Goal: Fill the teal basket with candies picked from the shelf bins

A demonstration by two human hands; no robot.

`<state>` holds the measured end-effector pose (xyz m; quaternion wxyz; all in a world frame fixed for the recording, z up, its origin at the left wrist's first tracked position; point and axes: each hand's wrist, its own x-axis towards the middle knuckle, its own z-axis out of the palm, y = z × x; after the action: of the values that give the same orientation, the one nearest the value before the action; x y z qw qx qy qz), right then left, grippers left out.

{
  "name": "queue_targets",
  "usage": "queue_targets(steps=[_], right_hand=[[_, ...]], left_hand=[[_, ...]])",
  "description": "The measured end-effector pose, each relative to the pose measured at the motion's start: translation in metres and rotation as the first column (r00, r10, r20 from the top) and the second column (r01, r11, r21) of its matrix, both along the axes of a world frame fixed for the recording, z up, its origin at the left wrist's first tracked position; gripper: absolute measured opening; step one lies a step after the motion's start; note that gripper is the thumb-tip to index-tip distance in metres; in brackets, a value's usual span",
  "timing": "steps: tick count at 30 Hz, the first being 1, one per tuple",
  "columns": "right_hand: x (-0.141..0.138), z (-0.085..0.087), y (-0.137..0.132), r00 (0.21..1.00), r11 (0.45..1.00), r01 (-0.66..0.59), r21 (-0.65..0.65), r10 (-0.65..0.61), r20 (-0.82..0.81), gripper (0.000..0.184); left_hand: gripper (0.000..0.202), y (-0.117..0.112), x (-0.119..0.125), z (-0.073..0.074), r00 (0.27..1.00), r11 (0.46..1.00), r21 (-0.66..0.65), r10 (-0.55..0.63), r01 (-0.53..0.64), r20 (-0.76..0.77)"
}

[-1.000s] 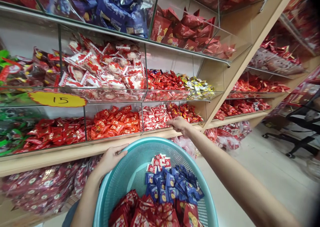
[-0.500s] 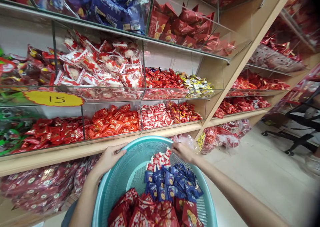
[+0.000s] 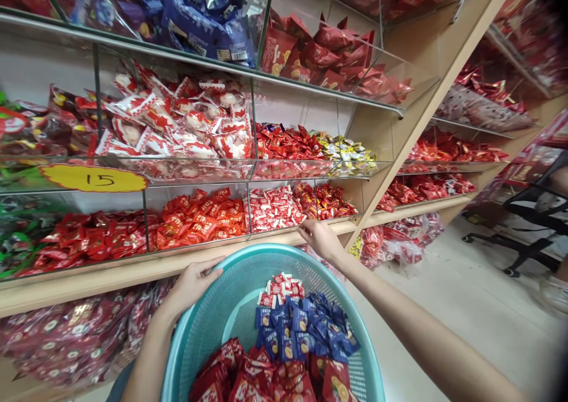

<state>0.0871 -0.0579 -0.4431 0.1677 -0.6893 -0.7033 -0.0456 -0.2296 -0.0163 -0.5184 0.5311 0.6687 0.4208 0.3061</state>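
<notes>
My left hand (image 3: 195,282) grips the left rim of a turquoise plastic basket (image 3: 184,331). Inside the basket, a few small red-and-white wrapped candies (image 3: 281,289) lie at the far side, with blue packets (image 3: 306,328) nearer and larger red packets (image 3: 252,378) closest to me. Beyond the basket's far right rim, my right hand (image 3: 323,239) is at the front edge of the lowest shelf. Its fingers are curled together beside the bin of small red-and-white candies (image 3: 273,207); whatever may be between the fingertips is hidden.
Glass-fronted shelves hold orange-red candies (image 3: 202,216), white-and-red packets (image 3: 177,112) and blue bags (image 3: 195,20). A yellow tag (image 3: 93,178) reads 15. Plastic-wrapped bundles (image 3: 71,334) sit under the shelf. At right stand a wooden divider (image 3: 412,124) and a black chair base (image 3: 523,245).
My right hand has moved up and away from the far side of the basket to the shelf edge. My left hand stays on the rim.
</notes>
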Motion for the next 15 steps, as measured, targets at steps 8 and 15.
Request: queue_targets(steps=[8,15], right_hand=[[-0.001,0.012,0.052,0.949,0.951,0.303,-0.064,-0.307,-0.07,0.022],[-0.015,0.009,0.06,0.914,0.909,0.402,-0.113,-0.406,-0.016,0.024]], left_hand=[[0.062,0.001,0.0,0.0,1.0,0.999,0.048,-0.007,0.007,-0.008],[0.054,-0.003,0.001,0.006,1.0,0.997,0.072,0.004,-0.003,-0.022]])
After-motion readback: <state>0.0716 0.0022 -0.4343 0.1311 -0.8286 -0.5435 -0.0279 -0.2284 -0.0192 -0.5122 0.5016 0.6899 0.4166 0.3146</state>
